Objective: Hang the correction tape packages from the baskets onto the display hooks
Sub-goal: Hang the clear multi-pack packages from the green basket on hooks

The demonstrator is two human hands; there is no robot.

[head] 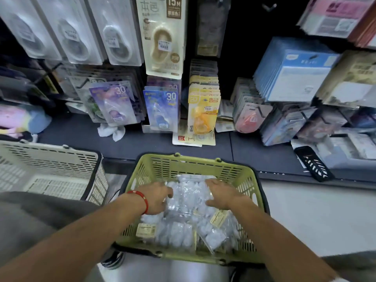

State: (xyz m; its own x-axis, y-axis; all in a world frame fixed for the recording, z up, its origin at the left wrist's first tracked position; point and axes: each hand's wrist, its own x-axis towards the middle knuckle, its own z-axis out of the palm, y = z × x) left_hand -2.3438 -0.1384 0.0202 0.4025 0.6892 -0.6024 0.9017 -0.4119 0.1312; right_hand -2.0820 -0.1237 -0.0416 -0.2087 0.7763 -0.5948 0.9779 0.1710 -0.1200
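**Both hands down in the green basket**

While both arms reach forward, the left hand [155, 197] lies on top of the clear correction tape packages [189, 202] with its fingers curled down into the pile, though whether it really grips one I can't tell (too blurry at the fingertips). There's a red string bracelet [142, 198] on that wrist. The right hand [220, 194] rests flat-ish on the same pile, fingers spread and fairly straight, pressing on the top bag.

The packages fill the green basket [183, 163], which sits right in front of the person. To its left, just beside it, is a white basket [50, 157]. Beyond both runs a dark shelf ledge [142, 143], and above that the display hooks carry hanging stock: blue "30" packs [161, 107], yellow packs [203, 112] and a beige "15M" pack [162, 37].
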